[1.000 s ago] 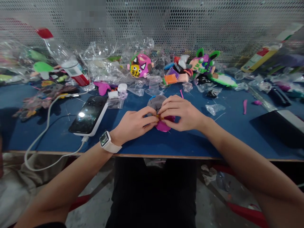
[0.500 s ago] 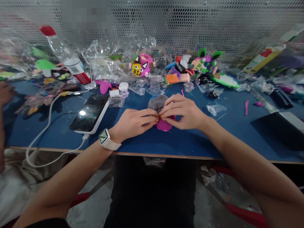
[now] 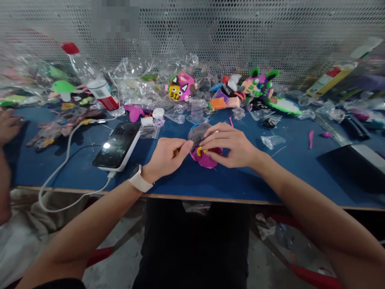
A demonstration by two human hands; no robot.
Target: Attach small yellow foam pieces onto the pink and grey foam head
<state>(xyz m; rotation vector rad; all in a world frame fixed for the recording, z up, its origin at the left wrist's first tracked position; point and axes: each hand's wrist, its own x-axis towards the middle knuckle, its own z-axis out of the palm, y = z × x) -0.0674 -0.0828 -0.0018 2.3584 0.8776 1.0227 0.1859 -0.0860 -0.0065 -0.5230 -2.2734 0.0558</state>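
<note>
A small clay figure [image 3: 202, 152] with a grey top, a magenta base and a yellow bit lies on the blue table [image 3: 210, 180] in front of me. My right hand [image 3: 230, 144] curls over it, fingers closed on its right side. My left hand [image 3: 167, 156], with a white watch on the wrist, pinches a thin stick-like tool against the figure's left side.
A phone [image 3: 116, 144] on a white power bank with a white cable lies to the left. Finished clay figures [image 3: 179, 86], plastic wrappers and a red-capped bottle [image 3: 96, 84] crowd the back by the mesh wall. Another person's hand [image 3: 7, 124] rests at the far left. A dark box [image 3: 357, 160] sits right.
My left hand drew back a little to the left and now shows a thin tool; the yellow bit on the figure is uncovered. The head view tilted slightly.
</note>
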